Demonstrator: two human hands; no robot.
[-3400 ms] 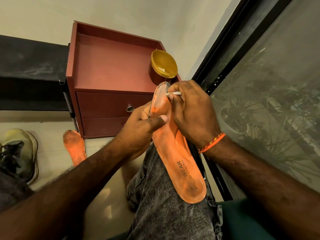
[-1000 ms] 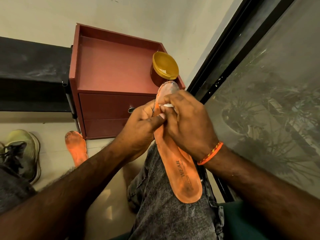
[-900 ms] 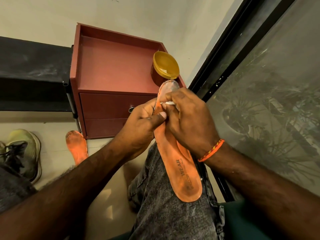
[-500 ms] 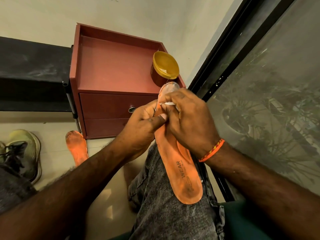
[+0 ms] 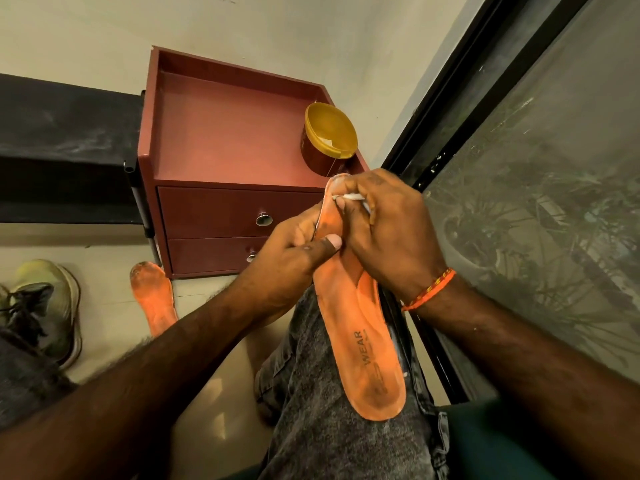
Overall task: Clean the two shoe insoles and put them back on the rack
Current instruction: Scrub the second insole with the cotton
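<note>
Dark window (image 5: 540, 188) filling the right side, black frame running diagonally down. Red two-drawer cabinet (image 5: 221, 216) against the wall ahead, with a yellow-lidded jar (image 5: 329, 140) standing at the right front corner of its top. Black shelf (image 5: 65, 150) just left of the cabinet. Grey jeans leg (image 5: 332, 427) low in the middle, carrying the heel end of the orange insole (image 5: 363, 344), printed "WEAR", toe end raised toward the jar. Greenish shoe (image 5: 52, 306) on the floor at far left. Second orange insole (image 5: 152, 296) flat on the floor, between the shoe and the cabinet's foot, well apart from both hands. Left hand (image 5: 294, 258) clamped on the raised insole's left edge, thumb pressed across its face. Right hand (image 5: 388, 230) curled over the toe end, fingers pinching a small white piece (image 5: 349, 197) against the whitish, soiled tip. Orange thread band (image 5: 429, 289) at the right wrist.
</note>
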